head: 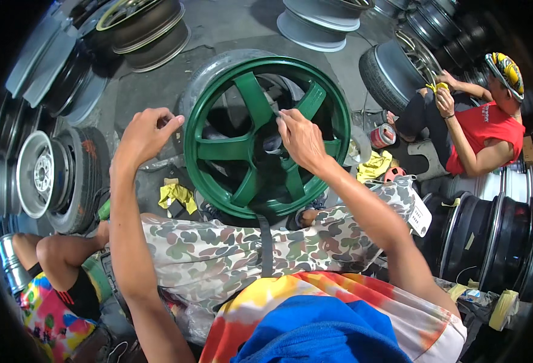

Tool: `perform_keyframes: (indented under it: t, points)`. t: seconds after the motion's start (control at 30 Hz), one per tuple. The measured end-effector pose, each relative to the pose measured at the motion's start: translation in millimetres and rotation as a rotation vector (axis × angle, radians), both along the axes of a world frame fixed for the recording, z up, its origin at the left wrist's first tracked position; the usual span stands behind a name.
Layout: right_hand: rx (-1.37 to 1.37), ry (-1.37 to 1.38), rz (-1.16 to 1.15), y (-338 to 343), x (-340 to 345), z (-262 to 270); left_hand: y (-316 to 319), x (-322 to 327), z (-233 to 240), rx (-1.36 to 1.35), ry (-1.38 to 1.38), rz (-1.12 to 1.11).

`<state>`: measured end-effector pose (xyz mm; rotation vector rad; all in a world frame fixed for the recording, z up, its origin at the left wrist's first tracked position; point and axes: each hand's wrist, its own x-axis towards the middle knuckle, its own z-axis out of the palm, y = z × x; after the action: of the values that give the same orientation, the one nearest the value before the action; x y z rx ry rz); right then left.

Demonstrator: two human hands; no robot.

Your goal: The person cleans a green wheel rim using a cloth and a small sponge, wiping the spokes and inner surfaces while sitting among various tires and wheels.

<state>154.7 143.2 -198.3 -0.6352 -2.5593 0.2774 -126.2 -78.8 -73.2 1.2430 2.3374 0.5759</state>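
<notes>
A glossy green spoked wheel rim [261,104] lies tilted before me, its face towards me. Beneath its far side shows a grey round rim or tyre [203,68]. My right hand [301,138] is over the green rim near the hub, fingers bunched together; whether something small is pinched there is hidden. Off the rim's left edge, my left hand [148,136] hovers with curled fingers and the thumb held apart, nothing visible in it. A dark strap [265,245] runs from my lap towards the rim, and a dark blur covers part of the hub.
Metal rims [323,25] stand around the floor, with a grey rim and tyre [42,174] at left. At right a person in red [486,131] holds a yellow cloth beside a tyred wheel [386,75]. A paint can [382,136] stands near yellow cloth [375,164]. Another person's knee [55,252] shows lower left.
</notes>
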Motion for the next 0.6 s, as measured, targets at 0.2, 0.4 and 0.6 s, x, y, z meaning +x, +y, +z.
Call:
perform_keyframes:
  t: [0.2, 0.4, 0.6]
  points:
    - [-0.043, 0.095, -0.136, -17.3, -35.8, 7.5, 4.1, 0.8, -10.8, 0.017, -0.022, -0.071]
    - [0.046, 0.312, -0.084, -15.3, -46.2, 0.9, 12.2, -4.9, -8.5, -0.056, 0.007, -0.041]
    - [-0.190, 0.380, 0.008, -2.4, -81.6, 4.6, 30.8, 3.1, -4.8, -0.058, 0.071, -0.109]
